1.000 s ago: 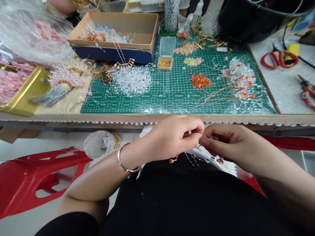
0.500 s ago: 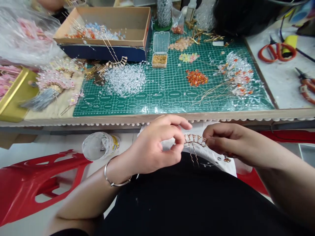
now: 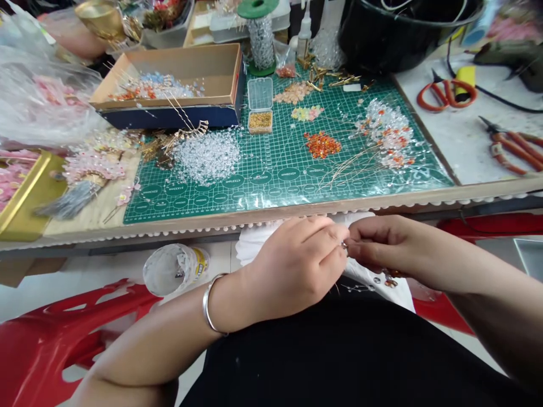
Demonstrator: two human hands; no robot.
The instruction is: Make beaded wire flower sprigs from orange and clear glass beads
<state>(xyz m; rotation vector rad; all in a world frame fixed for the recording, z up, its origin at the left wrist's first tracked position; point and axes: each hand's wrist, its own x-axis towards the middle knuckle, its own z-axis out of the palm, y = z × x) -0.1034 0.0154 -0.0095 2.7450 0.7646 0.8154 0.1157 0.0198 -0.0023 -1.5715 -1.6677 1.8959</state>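
Note:
My left hand (image 3: 297, 265) and my right hand (image 3: 382, 246) meet over my lap, just below the table edge (image 3: 271, 215). Both are pinched together on a small gold wire comb piece (image 3: 344, 246), which is almost wholly hidden between the fingers. A silver bangle (image 3: 208, 308) sits on my left wrist. Thin wire prongs and small beads show beneath the hands against white cloth (image 3: 369, 277) on my black-clad lap.
A green cutting mat (image 3: 280, 169) carries a clear bead pile (image 3: 207, 155), orange beads (image 3: 321, 144), beaded wire stems (image 3: 384, 133) and a small bead case (image 3: 259, 104). Cardboard box (image 3: 212, 70) behind. Scissors (image 3: 445, 93) and pliers (image 3: 511, 150) right. Red stool (image 3: 51, 333), plastic bottle (image 3: 176, 268) below left.
My hands, apart half a second ago with the gold comb piece showing between them, have closed together over it. The camera view has tipped upward slightly.

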